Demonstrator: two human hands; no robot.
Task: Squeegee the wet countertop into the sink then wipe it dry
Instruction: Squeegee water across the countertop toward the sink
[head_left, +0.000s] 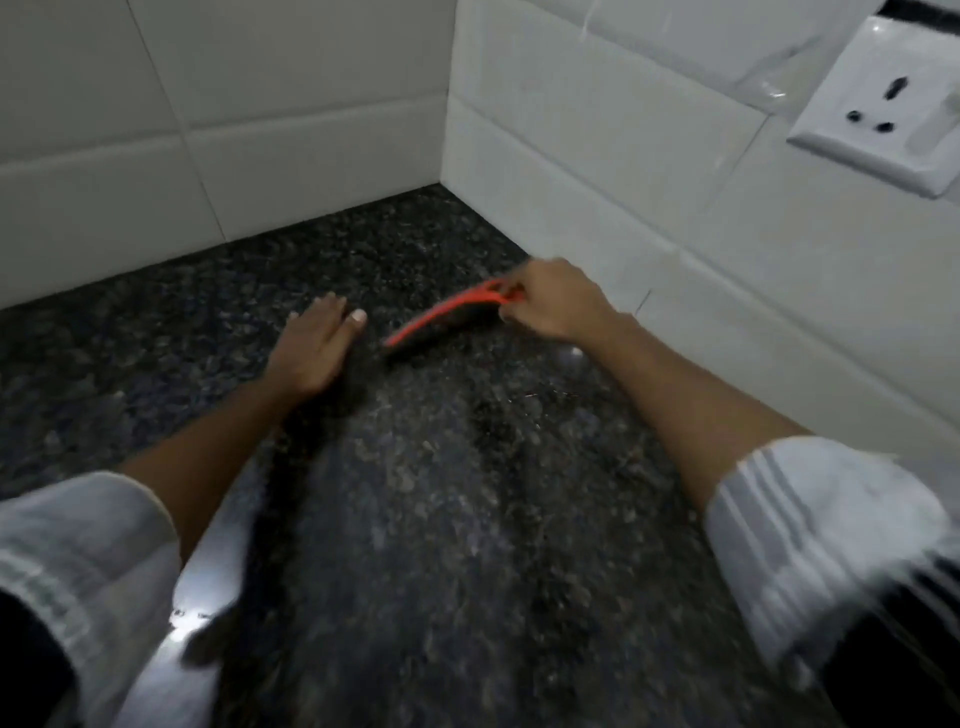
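Observation:
A red squeegee (441, 314) with a dark blade lies tilted on the dark speckled granite countertop (441, 493), near the corner of the tiled walls. My right hand (556, 306) grips its handle end, close to the right wall. Flat on the counter just left of the blade rests my left hand (317, 348), fingers together, holding nothing. The stone around and in front of the squeegee looks glossy and wet. No sink rim is clearly visible.
White tiled walls (260, 130) meet in a corner behind the hands. A white wall socket (883, 104) sits on the right wall, high up. A shiny metal strip (202, 597) runs along the lower left.

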